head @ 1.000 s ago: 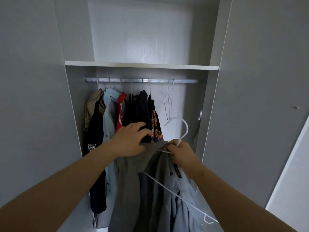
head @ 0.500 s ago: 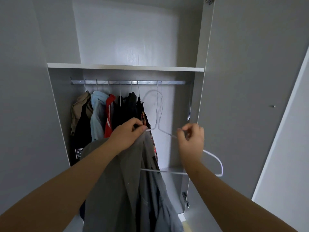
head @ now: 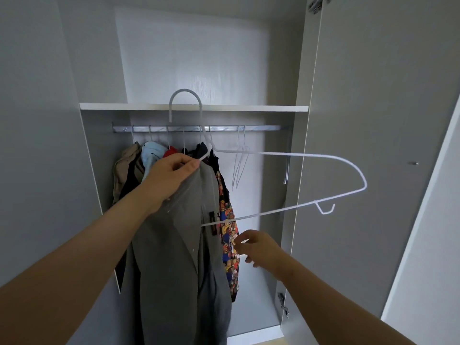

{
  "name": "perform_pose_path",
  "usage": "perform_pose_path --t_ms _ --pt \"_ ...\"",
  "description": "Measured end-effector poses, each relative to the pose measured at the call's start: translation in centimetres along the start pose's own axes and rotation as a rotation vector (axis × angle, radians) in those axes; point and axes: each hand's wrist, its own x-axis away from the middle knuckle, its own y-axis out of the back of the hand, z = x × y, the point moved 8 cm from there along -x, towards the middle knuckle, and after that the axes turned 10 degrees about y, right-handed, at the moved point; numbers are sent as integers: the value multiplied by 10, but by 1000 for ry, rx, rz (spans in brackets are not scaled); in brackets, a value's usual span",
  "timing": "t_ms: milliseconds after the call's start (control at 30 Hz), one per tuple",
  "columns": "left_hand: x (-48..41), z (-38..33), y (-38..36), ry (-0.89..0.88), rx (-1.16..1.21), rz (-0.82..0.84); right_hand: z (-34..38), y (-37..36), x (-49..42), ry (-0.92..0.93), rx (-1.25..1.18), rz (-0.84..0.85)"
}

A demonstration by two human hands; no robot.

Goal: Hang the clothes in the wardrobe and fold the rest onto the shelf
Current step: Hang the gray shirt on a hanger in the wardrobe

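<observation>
The grey shirt [head: 174, 245] is a long, plain piece of cloth with a folded front edge, a few small pale dots like buttons and a small dark label on an inner fold. It hangs straight down in front of the open wardrobe, gathered at its top in the left hand [head: 169, 175]. Its lower part drops out of view. The left fingers [head: 184, 161] are curled and pinch the shirt's top edge together with the near end of a white wire hanger [head: 298, 154].

The hanger is tilted. Its hook stands up across the front of the shelf [head: 249, 108], above the rail [head: 261, 127] and not on it. Its wide triangle swings out to the right, in front of the open door [head: 373, 120]. One end of its bottom bar disappears behind the shirt.

The right hand [head: 258, 247] is below that bar and apart from it, beside the shirt. Its fingers are loosely curled and hold nothing that can be made out.

On the rail hang a beige garment [head: 124, 168], a light blue one [head: 150, 153], a red one [head: 170, 152], dark ones and a bright patterned shirt [head: 227, 232]. To their right are bare hangers [head: 240, 165].
</observation>
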Motion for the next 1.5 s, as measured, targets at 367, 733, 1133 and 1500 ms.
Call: perform_pose_path --t_ms 367,733,1133,1500 --pt "-1 -4 8 1 39 87 34 -30 -29 197 -165 74" --pt "-5 -9 16 -32 81 90 22 -35 -25 187 119 160" --pt "-2 7 42 -49 -264 124 3 25 -18 229 137 -202" --pt "1 22 72 -42 -320 155 -23 52 -9 164 362 -44"
